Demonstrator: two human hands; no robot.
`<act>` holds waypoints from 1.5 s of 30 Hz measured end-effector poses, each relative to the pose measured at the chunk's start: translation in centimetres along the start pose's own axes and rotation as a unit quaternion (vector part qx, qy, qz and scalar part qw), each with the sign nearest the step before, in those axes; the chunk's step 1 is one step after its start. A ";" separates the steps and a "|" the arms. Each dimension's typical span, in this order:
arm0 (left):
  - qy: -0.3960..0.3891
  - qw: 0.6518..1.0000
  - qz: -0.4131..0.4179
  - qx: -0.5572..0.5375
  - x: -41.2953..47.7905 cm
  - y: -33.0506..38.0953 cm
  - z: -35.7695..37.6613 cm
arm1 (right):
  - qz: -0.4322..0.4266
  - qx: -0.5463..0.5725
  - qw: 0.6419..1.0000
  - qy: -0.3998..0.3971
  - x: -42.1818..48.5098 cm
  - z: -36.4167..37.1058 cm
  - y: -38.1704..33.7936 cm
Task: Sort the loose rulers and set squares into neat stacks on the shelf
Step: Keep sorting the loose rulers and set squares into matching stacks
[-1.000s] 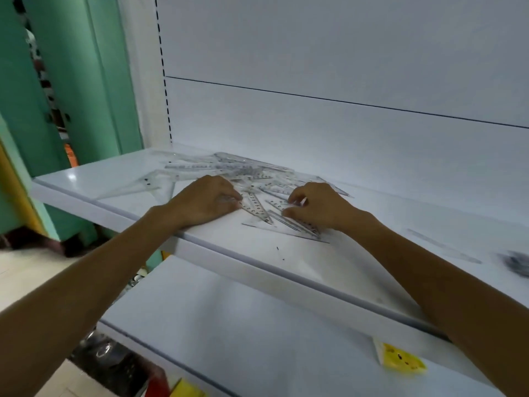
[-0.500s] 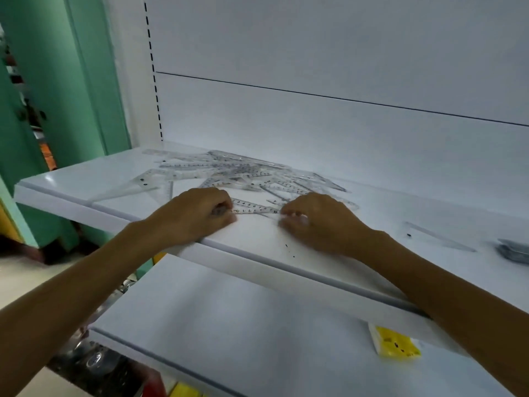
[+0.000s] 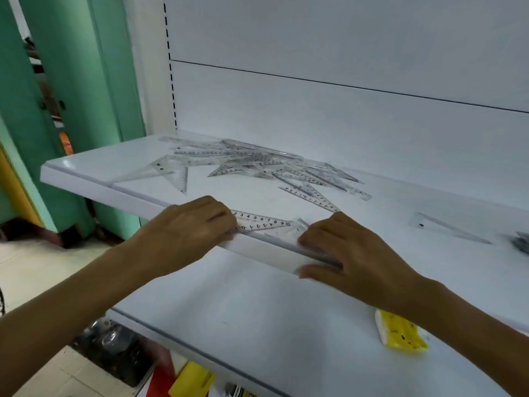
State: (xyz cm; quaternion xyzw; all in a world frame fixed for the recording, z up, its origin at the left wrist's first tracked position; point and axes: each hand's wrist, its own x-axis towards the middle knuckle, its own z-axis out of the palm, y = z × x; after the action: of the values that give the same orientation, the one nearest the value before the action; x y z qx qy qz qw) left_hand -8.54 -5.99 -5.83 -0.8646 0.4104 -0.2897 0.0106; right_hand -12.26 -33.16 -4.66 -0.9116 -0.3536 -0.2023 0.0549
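A small bunch of clear rulers and set squares (image 3: 263,222) lies at the front edge of the white shelf (image 3: 94,179), between my two hands. My left hand (image 3: 191,229) curls its fingers round the bunch's left end. At the right end, my right hand (image 3: 350,252) has its fingers on top of the bunch and its thumb under the shelf lip. The loose pile of clear rulers and set squares (image 3: 257,164) spreads across the shelf behind. One set square (image 3: 169,173) lies apart at the left, another set square (image 3: 446,227) at the right.
A lower white shelf (image 3: 257,319) juts out beneath my arms, with a yellow price tag (image 3: 400,330) at its right. A dark object (image 3: 522,242) lies at the far right of the upper shelf. Green panels (image 3: 80,81) stand to the left.
Both hands have drawn a few rulers out of the pile toward the shelf's front edge. The bunch now lies at the lip, and my right thumb has dropped below it.
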 end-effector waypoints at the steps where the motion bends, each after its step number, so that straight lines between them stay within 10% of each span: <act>1: 0.000 1.000 -0.006 0.015 0.1 0.1 -0.2 | -0.010 0.007 1.000 0.013 -0.2 -0.1 -0.1; 8: -0.041 0.986 -0.158 0.044 2.1 0.2 -0.7 | 0.092 0.046 0.989 0.107 -1.0 -1.8 0.5; 19: 0.144 0.946 -0.207 -0.206 9.4 3.3 1.4 | 0.242 0.045 0.961 0.127 -5.6 -4.0 8.6; 35: 0.009 0.917 -0.233 -0.325 18.2 12.5 4.0 | 0.227 -0.080 0.970 0.039 -13.3 -8.3 15.8; 45: -0.063 0.898 -0.242 -0.363 19.2 14.2 3.4 | 0.282 0.078 0.951 0.097 -11.6 -7.0 18.1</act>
State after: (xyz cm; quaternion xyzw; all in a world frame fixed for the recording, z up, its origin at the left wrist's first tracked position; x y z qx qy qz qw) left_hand -7.28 -29.85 -2.87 -0.8975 0.2638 -0.0588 -0.3485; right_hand -10.25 -55.55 -2.18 -0.9430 -0.0894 -0.2379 0.2147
